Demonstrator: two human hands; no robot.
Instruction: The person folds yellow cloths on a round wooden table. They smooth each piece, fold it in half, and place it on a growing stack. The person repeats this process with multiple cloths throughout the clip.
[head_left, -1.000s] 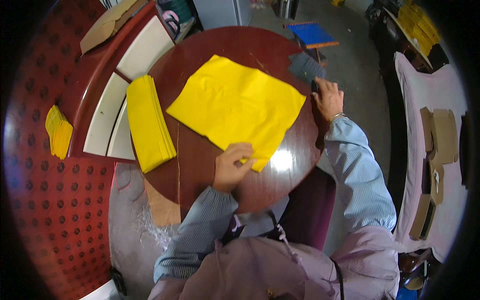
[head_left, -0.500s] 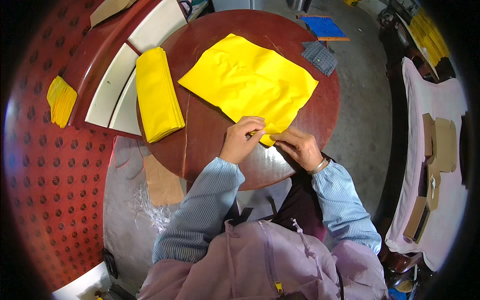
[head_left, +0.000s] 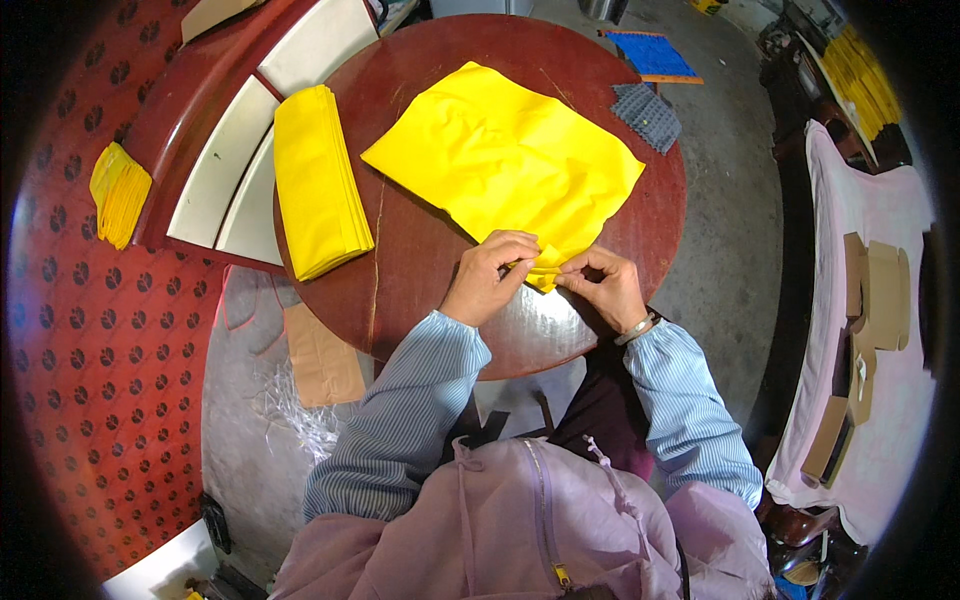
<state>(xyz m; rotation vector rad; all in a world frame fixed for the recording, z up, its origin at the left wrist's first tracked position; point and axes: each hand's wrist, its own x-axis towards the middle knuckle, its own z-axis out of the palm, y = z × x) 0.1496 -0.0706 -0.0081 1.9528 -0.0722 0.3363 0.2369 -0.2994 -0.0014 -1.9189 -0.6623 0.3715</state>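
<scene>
A wrinkled yellow fabric sheet (head_left: 510, 150) lies spread over the round red-brown table (head_left: 420, 290). Its near corner is bunched into small folds between my hands. My left hand (head_left: 490, 277) is closed on the folded corner, thumb and fingers pinching it from the left. From the right, my right hand (head_left: 608, 287) pinches the same corner between thumb and index finger. Left of the sheet rests a thick stack of folded yellow fabric (head_left: 318, 185), which neither hand touches.
A grey textured mat (head_left: 648, 117) sits at the table's right edge, with a blue mat (head_left: 655, 56) beyond. White-topped seats (head_left: 225, 150) border the table on the left. At right, opened cardboard boxes (head_left: 885, 295) lie on a pink cloth (head_left: 825, 200). Brown cardboard (head_left: 322, 355) lies below left.
My right hand's fingers have lifted and curled more into a pinch at the corner. The corner's folds show more between my hands. The view has shifted slightly.
</scene>
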